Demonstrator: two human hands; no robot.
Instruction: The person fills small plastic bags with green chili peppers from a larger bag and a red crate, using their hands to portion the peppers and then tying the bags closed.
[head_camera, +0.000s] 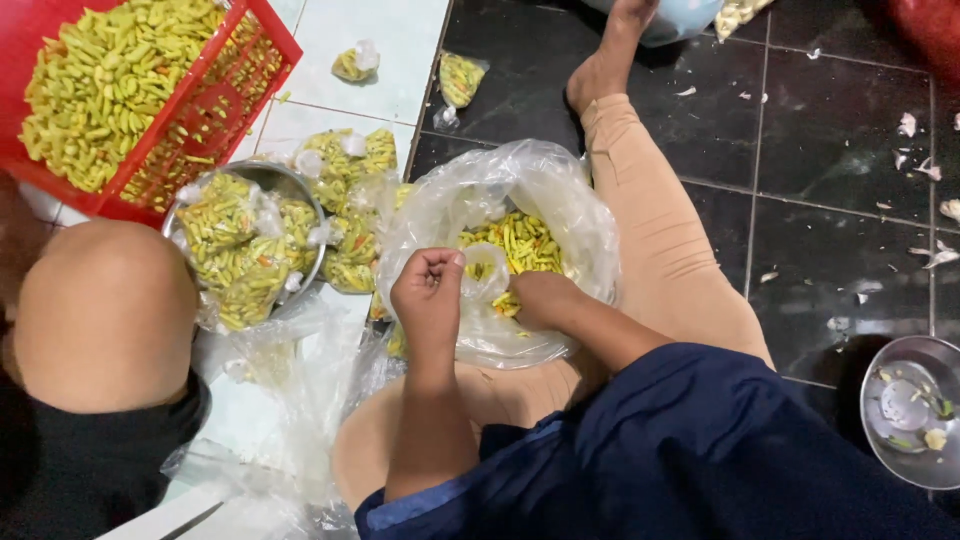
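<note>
A big clear plastic bag (560, 195) full of yellow-green chili peppers (523, 243) lies open against my thigh. My left hand (428, 292) is closed on the mouth of a small clear plastic bag (487, 272), holding it open above the big bag. Just to its right, my right hand (542, 297) is cupped down among the chilies in the big bag, its fingers hidden. I cannot tell whether it grips any.
A steel bowl (290, 180) holds several filled small bags, with more beside it (355, 240). A red crate (215, 100) of chilies stands top left. Another person's knee (105, 315) is at left. Empty plastic bags (290, 390) lie near it. A steel bowl (905, 410) sits at right.
</note>
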